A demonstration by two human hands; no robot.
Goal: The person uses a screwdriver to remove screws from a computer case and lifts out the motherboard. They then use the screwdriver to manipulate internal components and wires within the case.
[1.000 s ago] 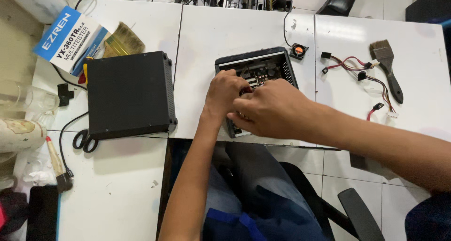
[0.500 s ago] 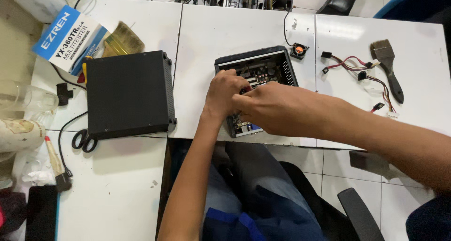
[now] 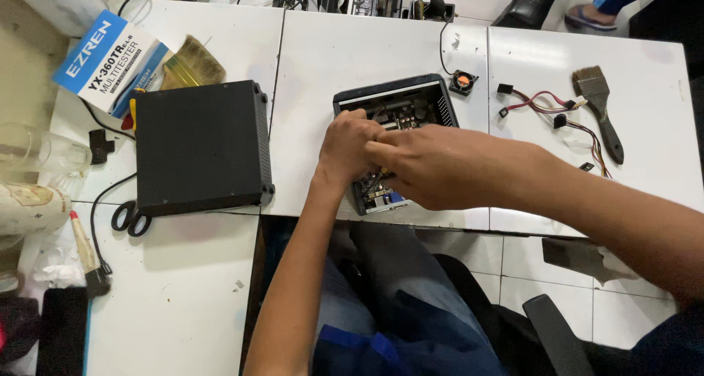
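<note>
Both hands meet over the open black case (image 3: pixel 396 105) at the white bench's (image 3: pixel 352 46) front edge. The left hand (image 3: pixel 350 145) curls knuckles-up; the right hand (image 3: pixel 433 163) reaches across it. Their grip seems pinched on something inside, though I cannot tell what. Both have barely shifted since 0.5 s ago. The black cover (image 3: pixel 199 147) lies left.

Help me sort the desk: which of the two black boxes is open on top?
The smaller black case under both hands, its circuit board exposed. The larger black box to its left is closed, with a plain flat lid.
</note>
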